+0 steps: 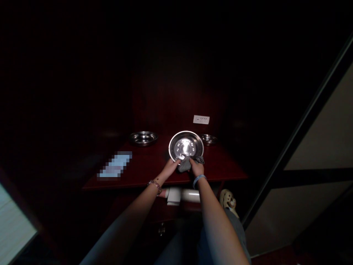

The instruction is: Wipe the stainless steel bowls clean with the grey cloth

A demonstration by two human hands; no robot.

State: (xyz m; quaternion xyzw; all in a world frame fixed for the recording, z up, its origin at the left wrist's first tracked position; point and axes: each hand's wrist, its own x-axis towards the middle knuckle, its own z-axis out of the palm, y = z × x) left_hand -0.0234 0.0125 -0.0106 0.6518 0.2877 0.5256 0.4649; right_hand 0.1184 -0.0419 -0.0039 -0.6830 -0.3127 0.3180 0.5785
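A shiny metal basin point(186, 146) is tilted up toward me above the dark red shelf point(154, 169). My left hand point(171, 167) grips its near rim at the left, thumb on the inside. At the near right rim my right hand point(196, 167) is closed on a grey cloth point(184, 164), which lies over the edge of the basin. Part of the cloth hangs out beyond my right fingers. The fingers under the rim are hidden.
Two more metal basins stand at the back of the shelf, one on the left point(143, 138) and one on the right point(209, 139). A white power socket point(201, 119) is on the back wall. Below are a white roll point(190, 195) and a beige clog point(227, 199).
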